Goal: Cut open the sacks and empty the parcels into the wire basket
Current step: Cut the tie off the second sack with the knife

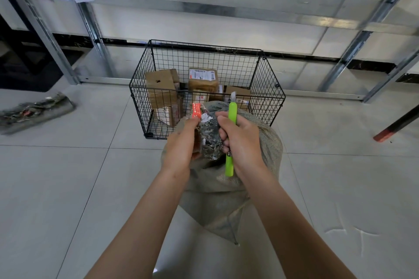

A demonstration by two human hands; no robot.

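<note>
Centre frame: grey sack standing on the floor, just before the wire basket. Left hand grips its bunched neck, below an orange tag. Right hand curls round a green knife, tip up, against the neck. In the basket: brown parcels. Far left: flattened sack.

The sack was rough woven cloth. The knife was shiny green plastic. The basket was thin black wire. The boxes were brown cardboard. The floor was smooth, slightly shiny tile.
</note>
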